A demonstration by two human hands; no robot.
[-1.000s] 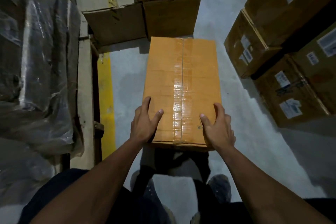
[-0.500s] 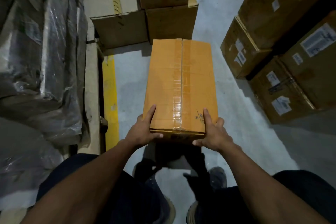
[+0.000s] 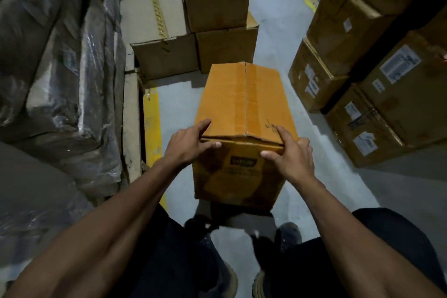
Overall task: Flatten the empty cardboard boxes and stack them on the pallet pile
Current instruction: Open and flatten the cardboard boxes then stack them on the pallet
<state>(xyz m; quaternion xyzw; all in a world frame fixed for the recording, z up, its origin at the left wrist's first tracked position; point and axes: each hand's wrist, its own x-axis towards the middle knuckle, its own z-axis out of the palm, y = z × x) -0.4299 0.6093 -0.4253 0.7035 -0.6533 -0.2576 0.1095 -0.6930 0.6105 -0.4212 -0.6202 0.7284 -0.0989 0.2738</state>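
Both hands have slid back from the top face to its near edge. Left hand (image 3: 191, 143) and right hand (image 3: 289, 152) grip the near top corners of the orange box (image 3: 244, 113) — fingers on top, thumbs on the front face. It stands upright on the grey floor (image 3: 179, 101), flaps shut, not flattened; stacking remains. Brown cartons (image 3: 217, 31) stand beyond, labelled cartons (image 3: 362, 94) right — plastic-wrapped goods (image 3: 60, 68) left.

Box (image 3: 244, 104) on the floor (image 3: 285, 38) ahead, one hand at each near corner. Stacked boxes (image 3: 217, 7) behind it, more boxes (image 3: 362, 68) right, wrapped bundles (image 3: 60, 68) left.
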